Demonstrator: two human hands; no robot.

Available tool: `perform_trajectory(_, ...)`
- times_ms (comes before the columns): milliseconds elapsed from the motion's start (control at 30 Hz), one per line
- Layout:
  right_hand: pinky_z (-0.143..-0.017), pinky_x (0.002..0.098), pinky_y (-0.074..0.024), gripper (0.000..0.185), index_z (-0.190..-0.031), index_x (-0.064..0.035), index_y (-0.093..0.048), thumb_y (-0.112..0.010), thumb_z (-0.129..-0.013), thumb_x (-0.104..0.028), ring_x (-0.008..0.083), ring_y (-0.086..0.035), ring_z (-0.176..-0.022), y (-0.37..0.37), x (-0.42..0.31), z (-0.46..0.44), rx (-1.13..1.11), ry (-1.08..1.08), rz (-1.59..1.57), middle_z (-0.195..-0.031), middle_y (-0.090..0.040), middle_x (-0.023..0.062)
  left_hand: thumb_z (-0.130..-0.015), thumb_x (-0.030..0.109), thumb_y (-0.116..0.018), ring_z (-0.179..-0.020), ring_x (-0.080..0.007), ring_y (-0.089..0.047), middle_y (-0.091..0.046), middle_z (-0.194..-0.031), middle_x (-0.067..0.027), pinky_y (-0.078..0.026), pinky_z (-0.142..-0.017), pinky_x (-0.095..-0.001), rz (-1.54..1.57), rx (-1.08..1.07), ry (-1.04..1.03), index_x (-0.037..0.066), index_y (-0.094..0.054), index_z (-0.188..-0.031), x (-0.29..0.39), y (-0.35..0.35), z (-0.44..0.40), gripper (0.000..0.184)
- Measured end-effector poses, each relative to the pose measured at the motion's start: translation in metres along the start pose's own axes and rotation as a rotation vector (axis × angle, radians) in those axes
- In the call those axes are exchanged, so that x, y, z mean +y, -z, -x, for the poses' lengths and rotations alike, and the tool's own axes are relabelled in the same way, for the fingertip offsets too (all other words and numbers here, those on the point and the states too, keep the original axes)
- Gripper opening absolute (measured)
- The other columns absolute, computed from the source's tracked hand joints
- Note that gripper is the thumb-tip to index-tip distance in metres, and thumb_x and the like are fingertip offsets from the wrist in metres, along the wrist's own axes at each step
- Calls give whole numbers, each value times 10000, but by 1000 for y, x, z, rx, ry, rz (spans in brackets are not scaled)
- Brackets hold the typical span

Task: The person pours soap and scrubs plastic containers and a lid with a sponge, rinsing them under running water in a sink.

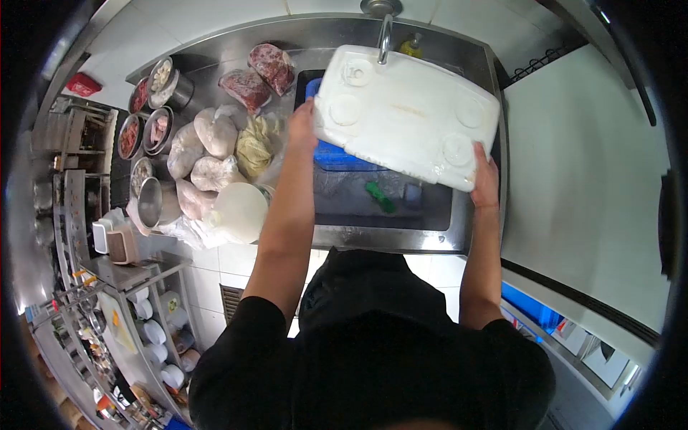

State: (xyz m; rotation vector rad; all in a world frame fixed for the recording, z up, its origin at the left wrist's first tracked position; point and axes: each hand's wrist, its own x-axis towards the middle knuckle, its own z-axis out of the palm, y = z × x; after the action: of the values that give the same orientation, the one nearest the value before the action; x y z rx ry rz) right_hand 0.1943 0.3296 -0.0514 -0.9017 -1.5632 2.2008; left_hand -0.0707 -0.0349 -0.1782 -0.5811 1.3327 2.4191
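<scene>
Both hands grip a large white foam slab with round marks at its corners and rounded ends. Whether it is a box or a lid, I cannot tell. My left hand is closed on its left end; my right hand is closed on its lower right corner. The slab is tilted above the sink, under the tap. Partly hidden beneath it is a blue plastic basket. A green object lies on the sink floor.
Left of the sink are bagged pale items, bagged red frozen blocks, a yellowish bag, a white jug and several metal pots. A white surface stands at right, a rack at lower left.
</scene>
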Motion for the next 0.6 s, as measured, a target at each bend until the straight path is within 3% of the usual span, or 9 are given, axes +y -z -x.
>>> perform_trajectory(133,-972,352,-545,592,-1393,88,-550,-740,-1004,-316,213,-678,-1111,35,-34,39,140,86,174,-1290,-683,159,-1085,373,-555,-1192,-254,-652,-663,-1371,-150,-512,-1034,-406,-227,-96,26,-25,-612,-1388,-31,-37,19,504)
perform_trajectory(233,-980,348,-523,529,-1363,62,-579,-737,-1007,-295,198,-660,-1096,63,-57,68,154,176,394,-1262,-692,132,-1132,399,-439,-1312,-278,-597,-603,-1467,-150,-463,-1123,-379,-432,-270,205,-15,-508,-1496,-38,-72,36,555)
perform_trajectory(333,-1009,349,-497,499,-1355,36,-594,-745,-998,-278,192,-639,-1118,74,-80,102,120,227,588,-1265,-692,113,-1126,505,-384,-1397,-293,-518,-560,-1512,-155,-379,-1198,-451,-500,-297,149,-25,-483,-1506,-21,-113,79,660)
perform_trajectory(433,-1050,349,-470,479,-1368,14,-590,-749,-988,-230,180,-613,-1184,82,-96,127,74,241,685,-1296,-681,100,-1097,605,-365,-1441,-314,-460,-525,-1543,-164,-297,-1232,-552,-423,-375,250,-29,-472,-1512,6,-134,104,765)
perform_trajectory(533,-1110,380,-443,460,-1346,-17,-597,-762,-943,-165,227,-605,-1243,89,-113,151,12,112,851,-1344,-658,130,-1045,689,-412,-1391,-350,-509,-547,-1514,-187,-310,-1200,-633,-422,-343,335,-24,-496,-1487,22,-143,104,843)
perform_trajectory(600,-1129,393,-431,468,-1316,-34,-605,-776,-893,-138,252,-580,-1292,98,-101,153,-47,408,1021,-1395,-620,159,-1012,706,-467,-1365,-369,-532,-568,-1489,-199,-334,-1190,-625,-98,-420,473,-21,-512,-1465,32,-133,111,858)
